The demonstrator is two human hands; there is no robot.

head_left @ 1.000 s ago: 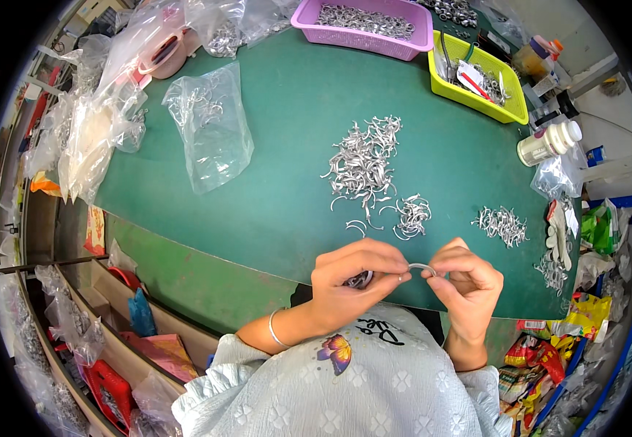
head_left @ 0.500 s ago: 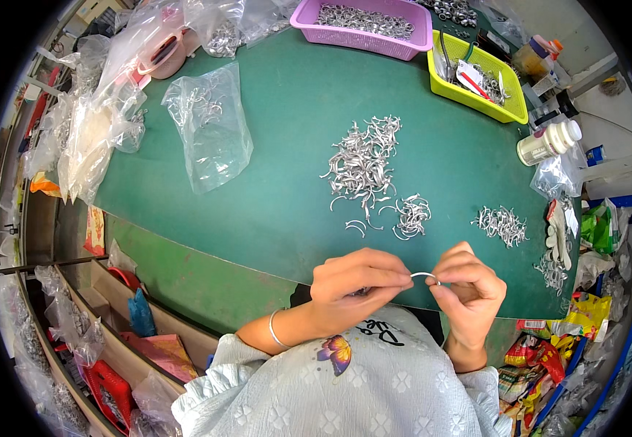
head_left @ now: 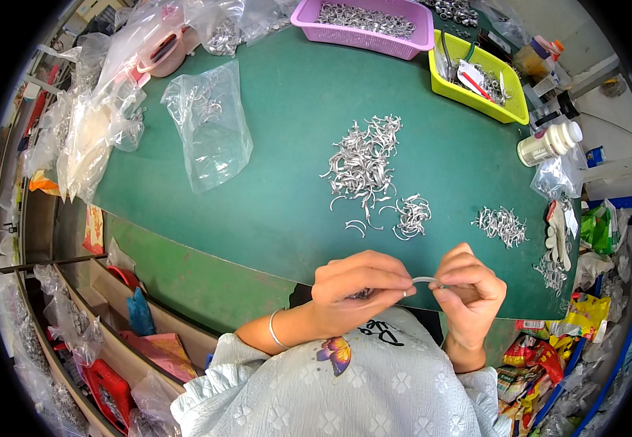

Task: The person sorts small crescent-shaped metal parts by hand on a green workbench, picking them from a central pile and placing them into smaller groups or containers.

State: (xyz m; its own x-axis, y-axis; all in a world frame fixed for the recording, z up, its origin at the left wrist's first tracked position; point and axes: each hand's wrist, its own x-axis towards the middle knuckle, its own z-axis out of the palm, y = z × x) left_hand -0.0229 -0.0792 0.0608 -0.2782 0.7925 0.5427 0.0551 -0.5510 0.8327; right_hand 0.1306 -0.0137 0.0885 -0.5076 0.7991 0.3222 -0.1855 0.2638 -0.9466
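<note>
A thin curved silver metal piece point(head_left: 425, 280) spans the gap between my hands at the table's near edge. My left hand point(head_left: 356, 280) pinches one end between thumb and fingers, and more small metal pieces point(head_left: 363, 293) show in its curled palm. The other end is pinched by my right hand point(head_left: 472, 288). Beyond my hands lie a small cluster of curved silver pieces point(head_left: 412, 216) and a larger heap of them point(head_left: 363, 164). Off to the right is another small pile of silver pieces point(head_left: 502, 226).
A purple basket point(head_left: 374, 45) and a yellow-green basket point(head_left: 480, 105) with metal parts and tools stand at the far side. A clear plastic bag point(head_left: 214, 146) lies on the green table point(head_left: 287, 204). At the right edge are a white bottle point(head_left: 549, 143) and a glove point(head_left: 556, 237).
The curved piece has turned slightly between my fingers and now shows a broader face. My hands have barely shifted; the piles look the same.
</note>
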